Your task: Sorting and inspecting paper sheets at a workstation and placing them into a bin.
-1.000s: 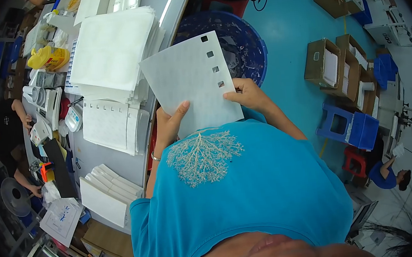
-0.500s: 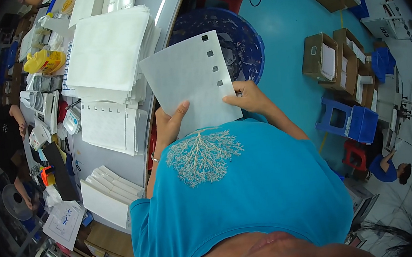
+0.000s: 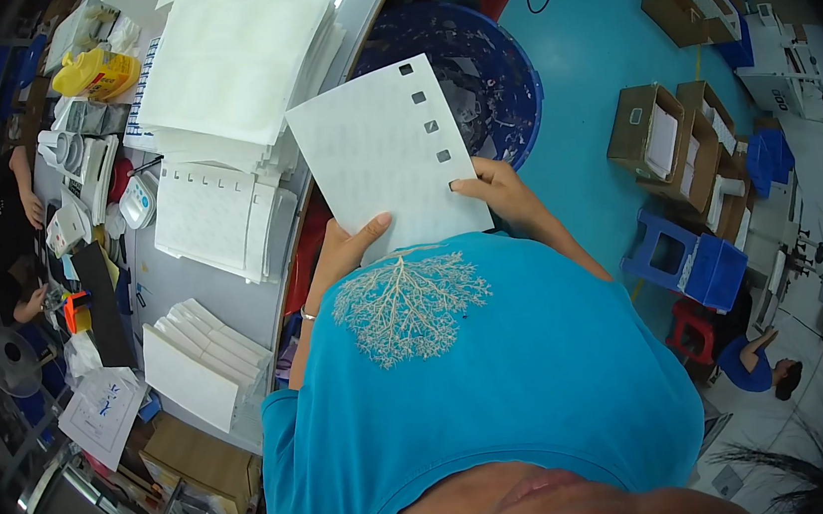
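Observation:
A white sheet, carrying a row of small dark squares down its right side, is held in front of my chest. I cannot tell whether those squares are printed or cut through. My left hand grips its lower left part, with the thumb lying on top and the fingers hidden underneath. On the lower right edge my right hand pinches the sheet, thumb near the lowest square. Left of the sheet, a tall stack of white sheets lies on the table, and a smaller stack of marked sheets sits just nearer.
Several white bundles lie on the grey table. A blue tub with scraps stands beyond my right hand. Cardboard boxes and a blue stool are at the right. Two people are at the far left and right.
The view has shifted slightly, and the sheet has turned a little in my hands. Both hands still hold it. At the far left, the other person's arms have moved.

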Available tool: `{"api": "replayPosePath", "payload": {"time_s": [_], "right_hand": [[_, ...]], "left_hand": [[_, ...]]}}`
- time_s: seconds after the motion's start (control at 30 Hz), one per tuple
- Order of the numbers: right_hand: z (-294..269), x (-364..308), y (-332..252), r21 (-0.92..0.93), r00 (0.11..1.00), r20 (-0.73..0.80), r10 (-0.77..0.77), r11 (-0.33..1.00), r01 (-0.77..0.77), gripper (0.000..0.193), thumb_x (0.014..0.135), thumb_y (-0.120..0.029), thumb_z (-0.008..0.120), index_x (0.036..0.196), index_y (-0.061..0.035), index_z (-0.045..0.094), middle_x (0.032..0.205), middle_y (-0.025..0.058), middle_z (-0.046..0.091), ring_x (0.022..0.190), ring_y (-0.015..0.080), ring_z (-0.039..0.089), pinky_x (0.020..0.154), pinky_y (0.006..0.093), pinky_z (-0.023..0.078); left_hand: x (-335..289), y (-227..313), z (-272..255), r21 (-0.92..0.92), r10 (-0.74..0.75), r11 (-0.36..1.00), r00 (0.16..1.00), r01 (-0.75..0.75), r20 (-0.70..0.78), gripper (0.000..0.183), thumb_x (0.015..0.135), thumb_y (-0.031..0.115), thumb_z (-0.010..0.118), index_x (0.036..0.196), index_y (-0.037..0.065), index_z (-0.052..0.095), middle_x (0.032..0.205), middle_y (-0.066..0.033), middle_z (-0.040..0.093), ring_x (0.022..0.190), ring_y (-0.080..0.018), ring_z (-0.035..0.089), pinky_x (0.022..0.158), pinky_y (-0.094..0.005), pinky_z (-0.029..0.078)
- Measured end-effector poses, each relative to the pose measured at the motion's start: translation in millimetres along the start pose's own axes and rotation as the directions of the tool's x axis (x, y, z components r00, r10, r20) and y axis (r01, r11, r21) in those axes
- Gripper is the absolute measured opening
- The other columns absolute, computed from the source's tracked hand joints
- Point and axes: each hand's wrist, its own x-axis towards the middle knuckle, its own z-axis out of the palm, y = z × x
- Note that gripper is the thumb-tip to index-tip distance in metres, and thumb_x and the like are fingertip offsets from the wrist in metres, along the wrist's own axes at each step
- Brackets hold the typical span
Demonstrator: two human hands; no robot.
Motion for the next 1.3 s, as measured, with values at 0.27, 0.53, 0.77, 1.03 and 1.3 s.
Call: {"api": "replayPosePath", "payload": {"time_s": [0.27, 0.53, 0.77, 1.03, 1.3], "right_hand": [[1.3, 4.0, 7.4, 0.651, 0.940, 0.143, 0.310, 0.686, -0.326, 0.024, 0.088, -0.012, 0.058, 0.107, 0.0034, 0.062, 0.088, 0.0056, 0.065, 0.065, 0.0060, 0.055, 0.058, 0.0202, 0.047], [-4.1, -2.2, 17.2, 0.536, 0.936, 0.123, 0.330, 0.772, -0.342, 0.030, 0.087, -0.010, 0.059, 0.113, 0.0063, 0.059, 0.101, 0.0150, 0.066, 0.084, 0.0179, 0.066, 0.072, 0.0306, 0.055], [-16.8, -10.3, 1.7, 0.654, 0.932, 0.098, 0.349, 0.683, -0.325, 0.029, 0.089, -0.018, 0.059, 0.108, 0.0037, 0.063, 0.092, 0.0100, 0.067, 0.075, 0.0142, 0.064, 0.064, 0.0274, 0.053], [-16.2, -17.8, -14.3, -0.016, 0.981, 0.135, 0.136, 0.991, -0.135, 0.028, 0.080, -0.013, 0.061, 0.102, 0.0027, 0.065, 0.087, 0.0083, 0.068, 0.074, 0.0114, 0.062, 0.065, 0.0265, 0.049], [8.0, -20.0, 8.3, -0.089, 0.993, -0.095, 0.076, 0.992, -0.085, 0.028, 0.078, -0.008, 0.054, 0.102, 0.0038, 0.065, 0.090, 0.0081, 0.069, 0.078, 0.0130, 0.063, 0.071, 0.0282, 0.050]], "left_hand": [[1.6, -2.1, 9.0, -0.013, 0.074, 0.997, 0.997, -0.073, 0.009, 0.054, 0.082, 0.027, 0.072, 0.119, -0.007, 0.054, 0.109, -0.0201, 0.062, 0.100, -0.0243, 0.060, 0.085, -0.0359, 0.047], [-10.6, 25.8, 28.2, 0.115, 0.098, 0.988, 0.993, -0.105, 0.062, 0.048, 0.083, 0.026, 0.071, 0.116, -0.006, 0.056, 0.106, -0.0170, 0.064, 0.097, -0.0224, 0.061, 0.084, -0.0358, 0.047], [2.0, 8.1, 17.8, 0.085, 0.112, 0.991, 0.991, -0.106, -0.070, 0.050, 0.080, 0.023, 0.073, 0.116, -0.007, 0.056, 0.108, -0.0188, 0.063, 0.098, -0.0236, 0.061, 0.088, -0.0368, 0.046], [8.7, 2.7, 19.1, 0.082, 0.090, 0.993, 0.994, -0.085, -0.057, 0.051, 0.080, 0.024, 0.073, 0.115, -0.008, 0.056, 0.106, -0.0191, 0.063, 0.096, -0.0226, 0.061, 0.085, -0.0353, 0.047], [-6.1, 9.5, 29.8, 0.105, 0.093, 0.990, 0.996, -0.091, -0.015, 0.042, 0.084, 0.023, 0.069, 0.112, -0.007, 0.059, 0.100, -0.0185, 0.065, 0.092, -0.0226, 0.063, 0.081, -0.0351, 0.048]]}}
